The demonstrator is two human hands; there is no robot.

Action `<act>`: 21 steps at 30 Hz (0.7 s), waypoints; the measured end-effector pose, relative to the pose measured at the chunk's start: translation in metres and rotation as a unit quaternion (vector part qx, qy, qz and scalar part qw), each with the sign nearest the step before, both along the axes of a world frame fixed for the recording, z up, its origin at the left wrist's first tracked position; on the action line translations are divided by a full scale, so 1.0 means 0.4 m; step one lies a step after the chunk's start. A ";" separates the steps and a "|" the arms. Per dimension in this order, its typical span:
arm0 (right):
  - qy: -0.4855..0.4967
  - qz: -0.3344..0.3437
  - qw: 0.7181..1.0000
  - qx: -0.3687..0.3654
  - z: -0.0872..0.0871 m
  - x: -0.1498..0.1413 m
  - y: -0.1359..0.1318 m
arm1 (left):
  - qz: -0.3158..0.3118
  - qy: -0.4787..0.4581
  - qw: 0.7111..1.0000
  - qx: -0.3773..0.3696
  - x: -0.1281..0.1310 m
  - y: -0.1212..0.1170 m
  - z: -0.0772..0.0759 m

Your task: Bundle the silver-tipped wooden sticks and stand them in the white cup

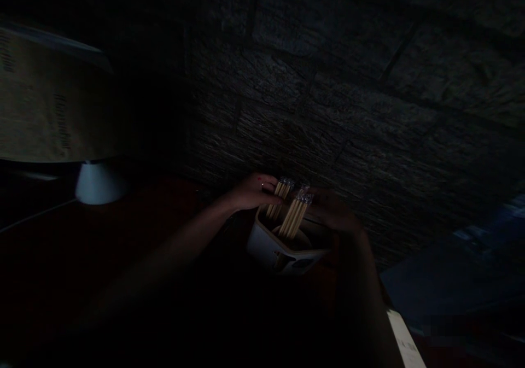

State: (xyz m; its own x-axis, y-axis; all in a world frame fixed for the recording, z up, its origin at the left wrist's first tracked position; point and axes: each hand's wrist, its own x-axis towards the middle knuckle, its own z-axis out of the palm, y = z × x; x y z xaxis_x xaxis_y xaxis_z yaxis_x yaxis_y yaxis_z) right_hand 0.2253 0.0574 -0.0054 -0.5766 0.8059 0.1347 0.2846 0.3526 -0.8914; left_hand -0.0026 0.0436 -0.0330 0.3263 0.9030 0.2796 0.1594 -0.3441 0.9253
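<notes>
A light-coloured box [262, 241] with a dark pattern on its front stands on the dark surface. Two bundles of slim wooden sticks rise out of it, their tops covered in something shiny and crinkled. My left hand [258, 190], with a ring on one finger, is closed around the left bundle [280, 196] at the back left of the box. At the right bundle [294, 217], which tilts to the right, my right hand [332, 212] grips near the shiny top. Deep shadow hides most of the right fingers. A rounded rim shows inside the box, below the right bundle.
A rough stone-block wall [287, 83] rises right behind the box. To the left stands a lamp with a printed shade [53, 94] and a pale cone-shaped base [96, 183]. A pale printed card or booklet [404, 338] lies at lower right.
</notes>
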 end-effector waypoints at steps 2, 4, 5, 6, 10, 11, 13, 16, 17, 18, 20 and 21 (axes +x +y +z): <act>0.019 -0.006 1.000 -0.001 -0.001 -0.003 0.001 | -0.005 0.001 1.000 -0.008 0.003 0.002 -0.005; 0.038 -0.009 0.999 0.002 -0.004 -0.006 0.002 | -0.004 0.001 1.000 -0.008 0.004 0.005 -0.007; 0.046 -0.010 0.999 0.001 -0.006 -0.008 0.004 | -0.002 0.000 1.000 -0.008 0.004 0.007 -0.008; 0.056 -0.011 0.998 -0.001 -0.007 -0.010 0.004 | -0.003 -0.002 1.000 -0.007 0.004 0.007 -0.008; 0.086 -0.015 0.996 0.006 -0.005 -0.014 0.004 | 0.002 -0.010 1.000 -0.002 0.004 0.007 -0.005; 0.089 -0.015 0.996 0.013 -0.003 -0.014 0.004 | 0.009 -0.010 1.000 0.000 0.004 0.006 -0.004; 0.086 -0.013 0.996 0.026 0.002 -0.015 0.001 | 0.019 -0.010 1.000 0.003 0.003 0.005 -0.002; 0.073 -0.013 0.996 0.044 0.007 -0.016 -0.001 | 0.013 -0.017 1.000 0.003 0.003 0.005 0.000; 0.069 -0.017 0.996 0.048 0.007 -0.016 -0.001 | 0.012 -0.019 1.000 0.002 0.004 0.006 0.000; 0.069 -0.020 0.996 0.050 0.006 -0.017 -0.001 | 0.012 -0.020 1.000 0.002 0.004 0.006 -0.001; 0.069 -0.022 0.996 0.048 0.001 -0.020 0.001 | 0.010 -0.019 1.000 0.003 0.006 0.007 -0.002; 0.067 -0.019 0.996 0.048 -0.002 -0.021 0.003 | 0.003 -0.017 1.000 0.003 0.007 0.007 -0.002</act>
